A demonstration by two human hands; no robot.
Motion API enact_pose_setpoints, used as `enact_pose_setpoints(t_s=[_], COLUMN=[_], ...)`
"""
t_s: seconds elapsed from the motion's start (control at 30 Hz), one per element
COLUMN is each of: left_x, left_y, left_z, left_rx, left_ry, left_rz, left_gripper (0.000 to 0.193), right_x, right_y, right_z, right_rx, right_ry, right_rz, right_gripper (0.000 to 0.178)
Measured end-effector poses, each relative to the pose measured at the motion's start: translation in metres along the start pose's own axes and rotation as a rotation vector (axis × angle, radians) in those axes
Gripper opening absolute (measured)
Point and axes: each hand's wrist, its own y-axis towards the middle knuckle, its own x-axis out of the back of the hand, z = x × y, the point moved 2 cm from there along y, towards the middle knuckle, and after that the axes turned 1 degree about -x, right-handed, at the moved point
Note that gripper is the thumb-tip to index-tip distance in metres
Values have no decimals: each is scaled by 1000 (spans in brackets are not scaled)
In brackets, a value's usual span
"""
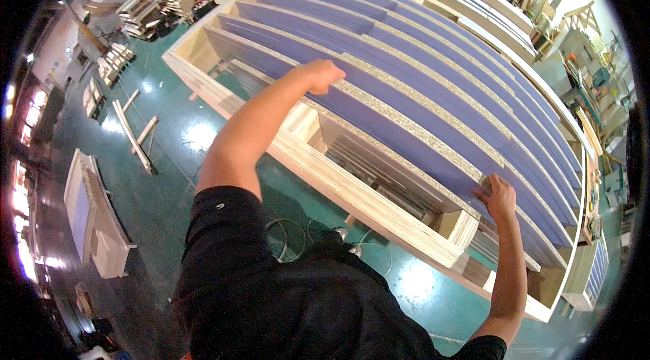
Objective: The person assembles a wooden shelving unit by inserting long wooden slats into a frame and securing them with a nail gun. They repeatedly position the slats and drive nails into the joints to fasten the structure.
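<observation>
Before me stands a large wooden frame (365, 187) filled with long upright boards, purple-blue on their faces with speckled chipboard top edges. My left hand (323, 77) reaches across the near rail and is closed over the top edge of one chipboard slat (420, 131). Farther right, my right hand (500, 196) grips what looks like the same slat near its right end, with the fingers bent over the edge. Pale wood blocks (458, 228) sit between the near rail and the nearest slat.
Loose timber strips (132, 130) lie on the green floor at left, with a small wooden panel unit (101, 225) nearer. Cables (291, 235) run by my feet. White-edged boards (481, 5) are stacked behind the frame, and another slatted frame (588, 272) stands at right.
</observation>
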Motion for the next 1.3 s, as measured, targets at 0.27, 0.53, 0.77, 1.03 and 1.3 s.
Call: enact_pose_setpoints(t_s=[0.27, 0.53, 0.77, 1.03, 1.3], left_x=[12, 88, -17, -261, -248], left_y=[18, -50, -98, -88, -107], left_z=[33, -83, -542, -903, -1230], left_rx=[-109, 17, -914, -103, -32], left_ry=[170, -68, -1382, -1561, -1260], left_rz=[-105, -279, 273, 1452, 1816], left_gripper=[70, 70, 33, 74, 88], right_x=[1, 37, -142, -118, -261], right_y=[3, -189, -470, -620, -791], right_z=[-10, 34, 19, -108, -336], right_rx=[-172, 202, -520, -987, -1658], right_ry=[-54, 305, 1103, 709, 1355], right_rz=[172, -563, -381, -970, -1080], right_gripper=[41, 43, 21, 45, 64])
